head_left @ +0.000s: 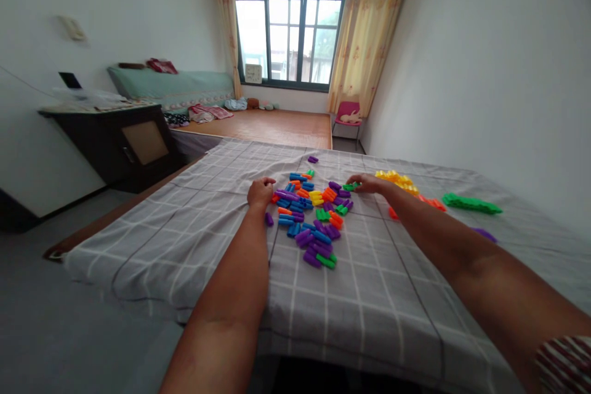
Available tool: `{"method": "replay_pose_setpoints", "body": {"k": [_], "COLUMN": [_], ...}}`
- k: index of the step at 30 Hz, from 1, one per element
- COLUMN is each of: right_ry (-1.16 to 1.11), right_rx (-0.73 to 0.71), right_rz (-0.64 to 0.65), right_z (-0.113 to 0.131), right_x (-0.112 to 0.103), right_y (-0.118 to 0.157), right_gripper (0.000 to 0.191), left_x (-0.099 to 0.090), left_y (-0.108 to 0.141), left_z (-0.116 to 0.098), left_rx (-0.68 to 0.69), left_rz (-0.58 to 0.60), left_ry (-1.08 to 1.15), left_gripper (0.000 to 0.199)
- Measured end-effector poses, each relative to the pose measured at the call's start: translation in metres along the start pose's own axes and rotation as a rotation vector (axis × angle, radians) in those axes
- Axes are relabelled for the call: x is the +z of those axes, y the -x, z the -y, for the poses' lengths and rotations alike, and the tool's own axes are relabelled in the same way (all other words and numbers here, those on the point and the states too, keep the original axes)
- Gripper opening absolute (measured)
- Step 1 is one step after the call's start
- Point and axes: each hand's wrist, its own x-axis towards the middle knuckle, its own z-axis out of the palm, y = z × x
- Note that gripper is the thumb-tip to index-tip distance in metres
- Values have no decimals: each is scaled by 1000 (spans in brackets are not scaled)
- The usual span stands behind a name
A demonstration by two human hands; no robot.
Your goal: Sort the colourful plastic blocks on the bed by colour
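A loose pile of small tube-shaped plastic building blocks, in blue, purple, orange, green and yellow, is spread over the grey checked cloth [364, 283]. At its right edge, the fingers of my right hand [368, 183] are pinched on a green block [351, 186]. My left hand [261, 191] rests at the pile's left edge with its fingers curled. Its fingertips are by an orange block [275, 198], and whatever they may hold is hidden. Close to the left wrist lies a single purple block [269, 219]. Yellow blocks [316, 198] sit mid-pile.
Right of the pile are a yellow cluster [398, 181], a row of green blocks [471, 204] and purple blocks [484, 234], partly behind my right forearm. One purple block [313, 159] lies at the far side. A dark cabinet [115, 141] stands left; a pink chair [348, 114] is beyond.
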Motion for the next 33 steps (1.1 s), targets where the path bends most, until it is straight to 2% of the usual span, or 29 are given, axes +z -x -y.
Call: {"method": "replay_pose_setpoints", "body": {"k": [4,7,10,14,17,21,25,29,33], "right_ry": [-93,-58,-28,-144,-132,41,195,194,63], "right_rx": [51,101,247,367,371,351,295,255,198], "right_rz": [65,82,108,132,105,24,-95,-64,-20], "right_z": [-6,-3,6,20,28,35,37,34,21], "right_x": [-8,-11,-13,-14,-12,-1,13,13,-3], "right_y": [11,16,20,22,18,8,-3,-5,4], "right_gripper": [75,62,49,59,64,71,60,43,54], "left_x": [0,-1,0,0,0,1,1,1,1], "left_y": [0,-1,-1,-1,-1,-2,-1,0,-1], "left_z": [0,0,0,1,1,2,1,0,1], "left_rx": [3,8,3,1,6,-4,-9,-12,-7], "left_rz": [2,5,11,6,3,11,10,12,11], "left_ry": [-16,-28,-33,-20,-17,-15,-21,-22,-7], "left_gripper": [32,33,33,33,33,33,34,35,34]}}
